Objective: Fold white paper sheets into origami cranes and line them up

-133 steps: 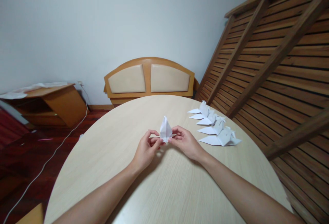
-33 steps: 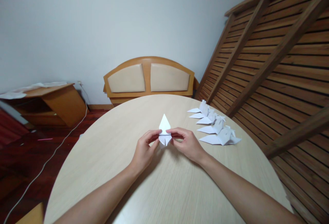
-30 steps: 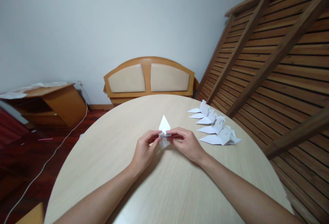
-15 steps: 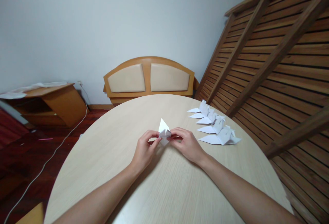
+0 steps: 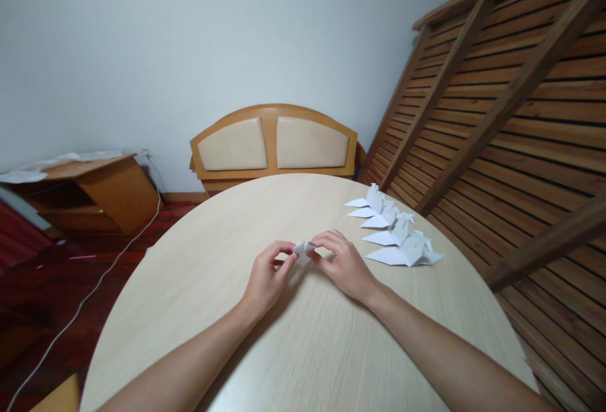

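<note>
Between my two hands is a small piece of folded white paper (image 5: 303, 249), held just above the round table (image 5: 237, 223). My left hand (image 5: 269, 272) pinches its left edge between thumb and fingers. On the right edge, my right hand (image 5: 341, 264) grips the paper with thumb and forefinger. The lower part of the paper is pale and hard to make out against the tabletop. To the right of my right hand, several folded white paper figures (image 5: 400, 250) with long pointed ends lie in a row.
A wooden headboard with cream panels (image 5: 273, 141) stands behind the table against the wall. Slatted wooden boards (image 5: 521, 122) lean along the right side. At the left are a low wooden desk (image 5: 108, 194) and a white cable (image 5: 101, 279) on the dark red floor.
The tall pointed flap that stood up from the folded paper no longer shows above it. My right fingers have shifted slightly upward; both hands keep their hold.
</note>
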`<state>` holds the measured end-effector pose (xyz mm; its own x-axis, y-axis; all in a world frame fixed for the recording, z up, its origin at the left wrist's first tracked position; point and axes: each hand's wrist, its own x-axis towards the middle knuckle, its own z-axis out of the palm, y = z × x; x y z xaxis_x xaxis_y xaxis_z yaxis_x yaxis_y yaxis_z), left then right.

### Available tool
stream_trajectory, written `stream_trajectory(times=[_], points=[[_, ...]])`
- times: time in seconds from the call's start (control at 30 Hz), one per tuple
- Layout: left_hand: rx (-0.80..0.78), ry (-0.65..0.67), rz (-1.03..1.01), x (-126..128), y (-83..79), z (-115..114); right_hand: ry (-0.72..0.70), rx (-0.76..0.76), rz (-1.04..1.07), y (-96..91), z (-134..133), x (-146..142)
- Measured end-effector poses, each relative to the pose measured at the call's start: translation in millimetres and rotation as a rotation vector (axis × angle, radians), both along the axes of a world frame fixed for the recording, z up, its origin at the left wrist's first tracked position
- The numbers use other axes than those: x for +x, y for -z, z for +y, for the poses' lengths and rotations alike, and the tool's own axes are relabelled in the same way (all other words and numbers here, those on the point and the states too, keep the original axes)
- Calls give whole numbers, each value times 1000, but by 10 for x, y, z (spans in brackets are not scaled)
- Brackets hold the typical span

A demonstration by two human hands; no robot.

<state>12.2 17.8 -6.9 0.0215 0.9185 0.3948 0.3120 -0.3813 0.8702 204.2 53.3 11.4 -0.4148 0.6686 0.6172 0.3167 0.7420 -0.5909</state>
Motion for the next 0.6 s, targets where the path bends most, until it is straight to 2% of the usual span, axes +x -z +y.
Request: stream_trajectory(times=[0.1, 0.27, 0.6], points=[[-23, -30, -21, 3, 9, 16, 8, -46, -4, -9, -9, -6], [-62, -24, -79, 27, -22, 13, 19, -221, 63, -18, -31, -24], [-153, -38, -206, 54, -83, 17, -69, -446, 149, 22, -17, -43]])
